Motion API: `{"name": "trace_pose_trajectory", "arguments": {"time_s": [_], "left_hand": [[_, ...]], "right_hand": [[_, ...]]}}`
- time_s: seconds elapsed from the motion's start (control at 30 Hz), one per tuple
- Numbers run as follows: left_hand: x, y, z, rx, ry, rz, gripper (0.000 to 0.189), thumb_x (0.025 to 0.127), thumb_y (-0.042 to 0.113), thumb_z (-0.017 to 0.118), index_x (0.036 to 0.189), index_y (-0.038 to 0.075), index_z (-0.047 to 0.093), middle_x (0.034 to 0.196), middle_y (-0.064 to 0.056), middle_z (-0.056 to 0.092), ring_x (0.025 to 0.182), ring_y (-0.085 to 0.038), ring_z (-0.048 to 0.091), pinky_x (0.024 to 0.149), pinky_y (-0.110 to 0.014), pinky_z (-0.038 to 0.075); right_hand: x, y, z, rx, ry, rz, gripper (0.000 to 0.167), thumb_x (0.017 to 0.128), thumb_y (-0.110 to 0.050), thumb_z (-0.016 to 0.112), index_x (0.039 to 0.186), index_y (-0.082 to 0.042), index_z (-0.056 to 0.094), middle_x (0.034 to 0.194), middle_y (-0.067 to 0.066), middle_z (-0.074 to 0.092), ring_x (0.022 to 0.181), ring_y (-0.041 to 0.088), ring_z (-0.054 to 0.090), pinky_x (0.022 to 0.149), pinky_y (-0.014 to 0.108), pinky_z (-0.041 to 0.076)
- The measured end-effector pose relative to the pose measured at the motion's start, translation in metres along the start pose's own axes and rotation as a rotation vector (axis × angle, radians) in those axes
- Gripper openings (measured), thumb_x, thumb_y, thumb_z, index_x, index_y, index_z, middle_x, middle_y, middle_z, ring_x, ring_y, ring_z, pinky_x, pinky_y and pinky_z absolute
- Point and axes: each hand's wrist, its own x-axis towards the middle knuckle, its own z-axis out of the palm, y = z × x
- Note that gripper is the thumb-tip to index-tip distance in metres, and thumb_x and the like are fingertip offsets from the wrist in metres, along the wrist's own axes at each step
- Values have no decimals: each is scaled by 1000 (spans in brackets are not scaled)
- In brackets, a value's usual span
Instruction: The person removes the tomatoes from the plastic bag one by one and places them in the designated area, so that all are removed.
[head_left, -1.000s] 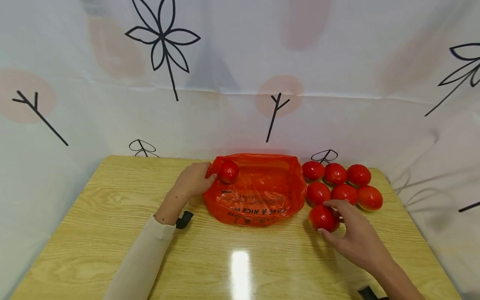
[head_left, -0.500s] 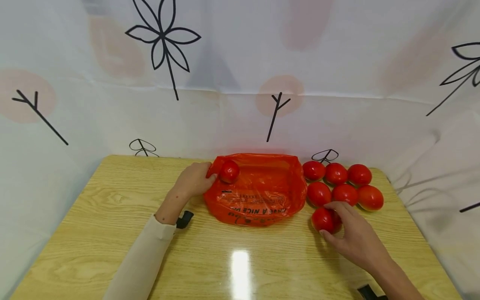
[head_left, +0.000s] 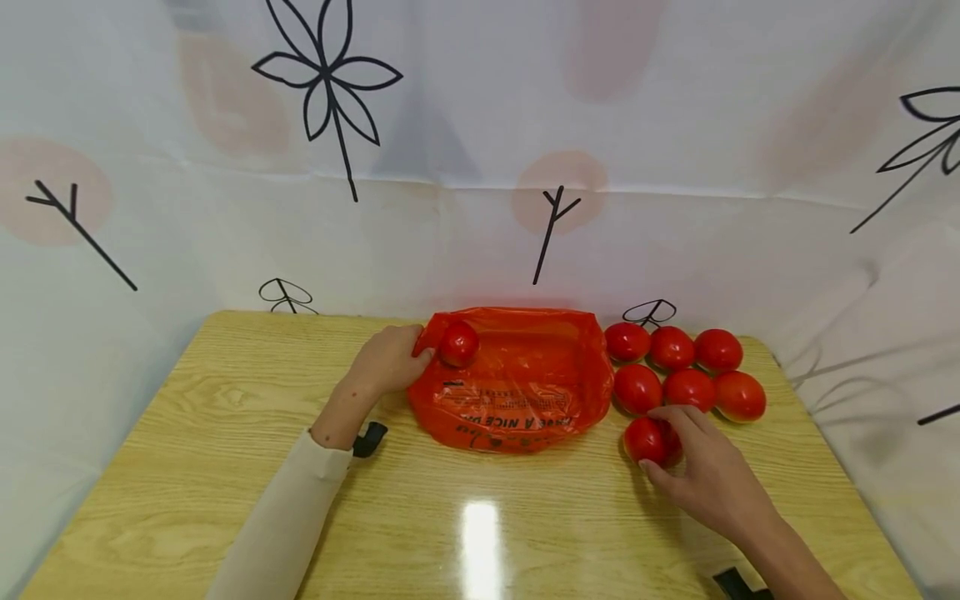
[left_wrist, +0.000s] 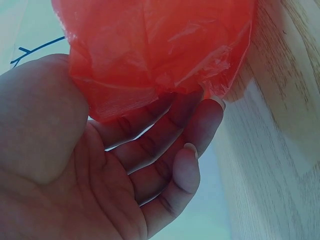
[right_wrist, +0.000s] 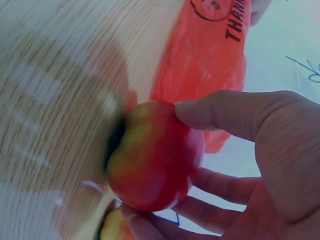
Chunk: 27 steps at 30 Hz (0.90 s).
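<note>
An open red plastic bag (head_left: 510, 421) with black print stands at the back middle of the table. My left hand (head_left: 386, 360) grips its left edge, thumb and fingers on the thin film (left_wrist: 150, 50). Inside, by that hand, lies one apple (head_left: 458, 343). To the right of the bag, my right hand (head_left: 712, 475) holds another apple (head_left: 645, 440) between thumb and fingers. Seen from the right wrist, this apple (right_wrist: 155, 160) is red with a yellowish end, low over the wood. Several more red apples (head_left: 690, 388) sit in two rows just behind it.
The light wooden table (head_left: 187, 500) ends at the back against a pale patterned cloth (head_left: 465, 233). The front row of apples stands close beside the bag's right side. Black straps (head_left: 369, 439) show at both wrists.
My right hand and its apple have shifted very slightly right and toward me since a second ago, then stayed put. The left hand and the bag have not moved.
</note>
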Motion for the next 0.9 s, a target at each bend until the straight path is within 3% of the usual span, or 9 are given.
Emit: {"name": "trace_pose_trajectory", "arguments": {"time_s": [0.7, 0.9], "left_hand": [[-2, 3, -1, -4, -9, 0, 22, 104, 22, 64, 114, 2, 67, 77, -6, 58, 71, -22, 56, 61, -32, 45], [-1, 2, -1, -9, -6, 2, 22, 104, 22, 64, 113, 2, 67, 78, -6, 59, 70, -22, 56, 61, -32, 45]], "right_hand": [[1, -3, -2, -23, 21, -11, 61, 78, -19, 93, 129, -3, 63, 127, 22, 60, 112, 42, 61, 93, 65, 55], [2, -7, -5, -20, 74, -38, 61, 75, -17, 95, 126, -4, 64, 124, 18, 62, 110, 39, 61, 90, 63, 57]]}}
